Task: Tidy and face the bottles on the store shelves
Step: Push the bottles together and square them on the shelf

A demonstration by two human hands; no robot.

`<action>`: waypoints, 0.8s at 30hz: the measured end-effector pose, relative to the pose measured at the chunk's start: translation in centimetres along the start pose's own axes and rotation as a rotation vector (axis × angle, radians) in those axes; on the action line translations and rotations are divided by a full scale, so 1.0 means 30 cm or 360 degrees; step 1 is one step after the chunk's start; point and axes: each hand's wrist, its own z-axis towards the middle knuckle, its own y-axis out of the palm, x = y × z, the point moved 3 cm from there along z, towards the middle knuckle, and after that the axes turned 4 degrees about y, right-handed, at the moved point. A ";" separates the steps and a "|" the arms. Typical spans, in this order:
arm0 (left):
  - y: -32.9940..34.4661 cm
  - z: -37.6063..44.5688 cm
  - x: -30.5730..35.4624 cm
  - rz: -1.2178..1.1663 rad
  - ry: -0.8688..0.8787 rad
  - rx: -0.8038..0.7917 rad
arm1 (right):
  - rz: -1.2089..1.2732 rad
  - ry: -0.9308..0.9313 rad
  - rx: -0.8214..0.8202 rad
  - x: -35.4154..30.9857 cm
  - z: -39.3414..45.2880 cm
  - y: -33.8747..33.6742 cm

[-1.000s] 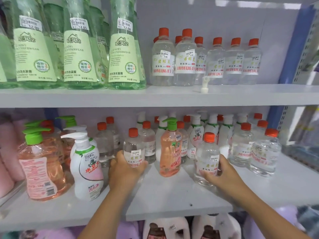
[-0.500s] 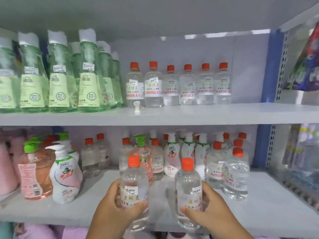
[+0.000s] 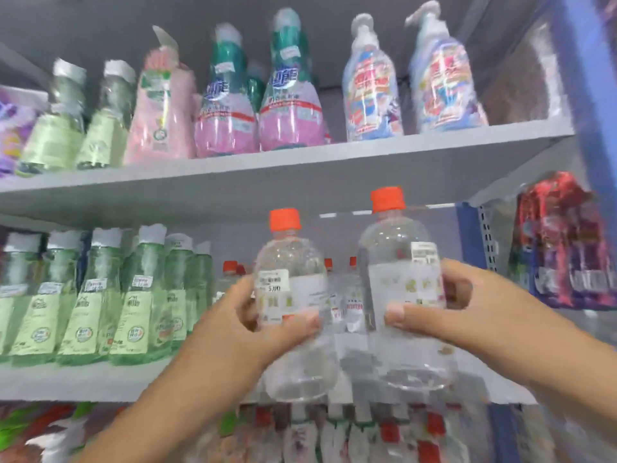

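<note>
I hold two clear bottles with orange caps upright in the air, level with the middle shelf (image 3: 83, 379). My left hand (image 3: 263, 319) grips the left clear bottle (image 3: 290, 262) round its labelled middle. My right hand (image 3: 444, 305) grips the right clear bottle (image 3: 397, 259), which sits slightly higher. Both white labels face me, each with a price sticker. Behind them, at the back of that shelf, stands a row of the same orange-capped bottles (image 3: 230, 272), mostly hidden by the two I hold.
Green bottles (image 3: 100, 295) fill the left of the middle shelf. The upper shelf (image 3: 300, 168) carries green, pink and white-pump bottles. A blue upright (image 3: 587, 95) bounds the right side, with red and purple packs (image 3: 564, 242) beyond. Blurred bottles show on the lower shelf.
Both hands lifted a clear bottle each off the lower shelf and raised them to the height of the shelf above. The view tilted upward, bringing a higher shelf into sight.
</note>
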 end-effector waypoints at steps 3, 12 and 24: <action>-0.002 0.182 -0.059 0.0114 -0.0109 0.0016 | -0.0123 0.0134 0.0026 0.061 0.117 0.002; 0.035 0.509 -0.349 0.0312 -0.0328 -0.0287 | -0.0246 0.0475 -0.0088 0.281 0.426 0.149; 0.055 0.626 -0.380 0.1127 0.0001 -0.0356 | -0.0544 0.0603 -0.0206 0.399 0.668 0.269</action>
